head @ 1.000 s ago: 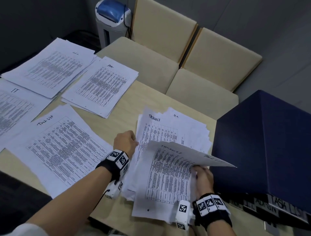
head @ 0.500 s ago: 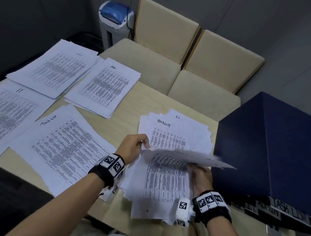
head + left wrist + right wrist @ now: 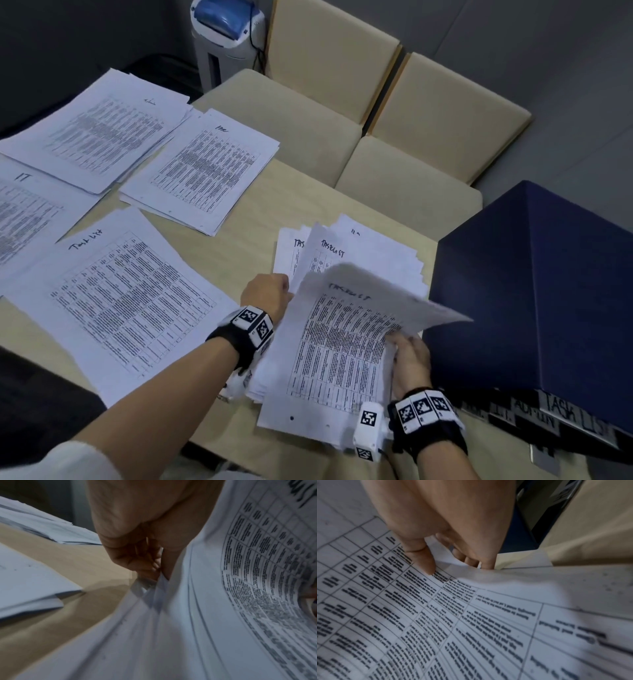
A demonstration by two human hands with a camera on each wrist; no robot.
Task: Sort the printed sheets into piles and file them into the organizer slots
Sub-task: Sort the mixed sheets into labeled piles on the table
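Observation:
A loose stack of printed sheets (image 3: 359,246) lies on the table beside the navy organizer (image 3: 534,291). Its top sheet (image 3: 339,342), headed "TASK LIST", is bowed upward with its far right part in the air. My left hand (image 3: 267,294) pinches paper at the sheet's left edge; the left wrist view shows thumb and fingers closed on the sheet edges (image 3: 159,577). My right hand (image 3: 409,356) holds the right edge, with the thumb (image 3: 426,563) on the print and the fingers (image 3: 471,561) underneath.
Sorted piles lie to the left: "Task List" (image 3: 126,298), "IT" (image 3: 24,212), one with an unreadable heading (image 3: 99,133) and another (image 3: 205,168). Labels run along the organizer's front (image 3: 565,411). Two beige chairs (image 3: 308,120) and a shredder (image 3: 226,41) stand behind the table.
My left hand went from a fist beside the stack to pinching the top sheet's left edge. The sheet now bows up between both hands. The right hand has stayed at the right edge.

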